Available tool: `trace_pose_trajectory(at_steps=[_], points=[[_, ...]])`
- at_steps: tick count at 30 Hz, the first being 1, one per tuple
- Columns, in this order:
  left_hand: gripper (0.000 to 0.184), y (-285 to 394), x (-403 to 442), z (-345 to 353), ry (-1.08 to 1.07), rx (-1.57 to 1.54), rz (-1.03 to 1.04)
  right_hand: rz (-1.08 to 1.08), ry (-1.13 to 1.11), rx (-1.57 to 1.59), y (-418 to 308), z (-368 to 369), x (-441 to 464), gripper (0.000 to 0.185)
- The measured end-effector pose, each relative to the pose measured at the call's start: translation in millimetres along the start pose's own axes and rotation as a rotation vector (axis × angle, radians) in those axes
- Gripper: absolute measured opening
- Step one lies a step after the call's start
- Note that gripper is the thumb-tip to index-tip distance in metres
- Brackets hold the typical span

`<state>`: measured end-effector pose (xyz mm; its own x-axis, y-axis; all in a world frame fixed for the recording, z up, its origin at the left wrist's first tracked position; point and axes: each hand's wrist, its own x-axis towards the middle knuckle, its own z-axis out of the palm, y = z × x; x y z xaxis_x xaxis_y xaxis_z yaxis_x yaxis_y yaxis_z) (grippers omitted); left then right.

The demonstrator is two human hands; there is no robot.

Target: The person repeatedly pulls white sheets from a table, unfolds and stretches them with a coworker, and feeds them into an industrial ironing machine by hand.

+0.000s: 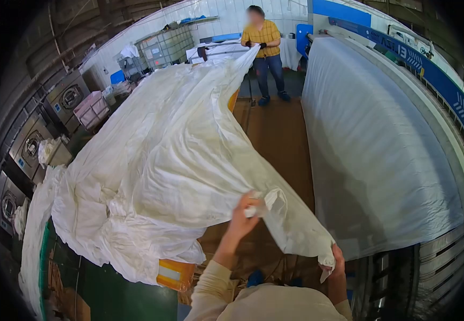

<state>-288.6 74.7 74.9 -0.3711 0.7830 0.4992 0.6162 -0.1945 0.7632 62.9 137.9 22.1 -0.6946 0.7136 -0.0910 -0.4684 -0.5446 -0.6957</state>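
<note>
A large white sheet (pixel 210 150) is stretched toward me from a heap of white linen (pixel 120 214) on the left. My left hand (pixel 241 215) is closed around a bunched fold of it, in front of my chest. At its near right corner the sheet is pinched in my right hand (pixel 339 262), with a small tip hanging below the fingers. At the far end another person (pixel 262 40) in a yellow checked shirt grips the sheet with both hands. Between the two of us the sheet's edge sags in a curve.
To the right runs a long machine (pixel 403 48) with a blue beam, its feed surface covered by white cloth (pixel 376 155). Washing machines (pixel 31 144) and a pink laundry cart (pixel 92 109) line the left. An orange platform edge (pixel 176 274) shows below the heap. Brown flooring (pixel 280 134) lies between.
</note>
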Motion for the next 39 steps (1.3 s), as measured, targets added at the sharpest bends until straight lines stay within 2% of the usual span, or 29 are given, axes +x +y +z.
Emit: trace_pose_trajectory(at_steps=[1, 2, 4, 5, 6, 7, 9, 10, 12, 13, 14, 15, 16, 18, 19, 20, 21, 22, 23, 25, 26, 28, 30, 31, 33, 35, 38, 39], points=[[0.059, -27, -8, -18, 0.155, 0.337, 0.16, -0.022, 0.055, 0.064, -2, 7, -2, 0.04], [0.066, -66, -22, -41, 0.317, 0.455, 0.11, -0.048, 0.112, 0.13, -4, 15, -5, 0.04], [0.09, -115, -46, -115, 0.296, 0.977, -0.347, -0.063, 0.144, 0.127, -13, 32, -11, 0.04], [0.102, -126, -55, -148, 0.316, 1.107, -0.649, -0.077, 0.171, 0.121, -17, 41, -14, 0.04], [0.104, -137, -61, -179, 0.393, 1.156, -0.835, -0.093, 0.2, 0.115, -18, 47, -15, 0.04], [0.106, -120, -61, -198, 0.45, 1.213, -1.018, -0.105, 0.207, 0.123, -17, 49, -15, 0.04], [0.098, -137, -77, -244, 0.523, 1.23, -1.126, -0.127, 0.284, -0.141, -14, 52, -20, 0.039], [0.098, -138, -82, -256, 0.511, 1.231, -1.112, -0.131, 0.324, -0.276, -11, 53, -24, 0.039], [0.073, -133, -86, -271, 0.29, 1.328, -1.083, -0.09, 0.365, -0.36, -1, 55, -28, 0.039], [0.073, -142, -84, -272, 0.284, 1.324, -1.076, -0.04, 0.389, -0.45, 3, 55, -29, 0.038], [0.063, -154, -81, -270, 0.216, 1.289, -1.022, 0.011, 0.41, -0.543, 5, 54, -29, 0.038], [0.054, -163, -78, -265, 0.154, 1.251, -0.97, 0.008, 0.413, -0.55, 3, 54, -27, 0.038], [0.046, -171, -77, -262, 0.095, 1.216, -0.919, -0.098, 0.378, -0.743, 1, 53, -23, 0.037], [0.04, -136, -65, -219, -0.013, 1.12, -0.669, -0.315, 0.306, -1.107, 6, 54, -20, 0.035], [0.04, -168, -77, -196, 0.052, 1.068, -0.373, -0.313, 0.311, -1.101, 14, 46, -12, 0.035], [0.039, -170, -80, -169, -0.011, 0.959, -0.235, -0.416, 0.389, -1.162, 25, 32, -9, 0.035], [0.038, -157, -84, -138, -0.036, 0.813, -0.158, -0.522, 0.465, -1.222, 32, 18, -4, 0.035], [0.039, -131, -78, -109, -0.224, 0.667, -0.274, -0.632, 0.539, -1.279, 33, 9, 0, 0.035], [0.037, -137, -93, -73, -0.105, 0.553, -0.089, -0.632, 0.535, -1.275, 30, 6, 1, 0.035], [0.035, -93, -93, -7, -0.031, 0.406, 0.04, -0.413, 0.539, -1.12, 23, 5, 1, 0.039], [0.03, -69, -85, 15, -0.203, 0.363, -0.101, -0.305, 0.54, -1.041, 21, 8, 0, 0.04], [0.022, -18, -69, 48, -0.191, -0.149, -0.327, -0.312, 0.563, -1.013, 18, 23, 3, 0.041], [0.019, 2, -50, 75, -0.095, -0.612, -0.408, -0.322, 0.602, -0.973, 16, 39, 5, 0.042], [0.019, 15, -36, 84, -0.094, -0.617, -0.41, -0.32, 0.603, -0.978, 13, 42, 8, 0.042], [0.026, 63, -11, 85, 0.131, -1.182, -0.622, -0.289, 0.648, -0.804, 9, 43, 14, 0.043], [0.031, 50, -10, 91, 0.109, -1.259, -0.645, -0.273, 0.668, -0.717, 2, 39, 22, 0.045], [0.04, 14, -25, 91, 0.035, -1.409, -0.691, -0.245, 0.767, -0.145, -2, 34, 24, 0.048], [0.042, 1, -41, 87, 0.091, -1.458, -0.732, -0.248, 0.776, -0.14, -2, 33, 22, 0.048]])
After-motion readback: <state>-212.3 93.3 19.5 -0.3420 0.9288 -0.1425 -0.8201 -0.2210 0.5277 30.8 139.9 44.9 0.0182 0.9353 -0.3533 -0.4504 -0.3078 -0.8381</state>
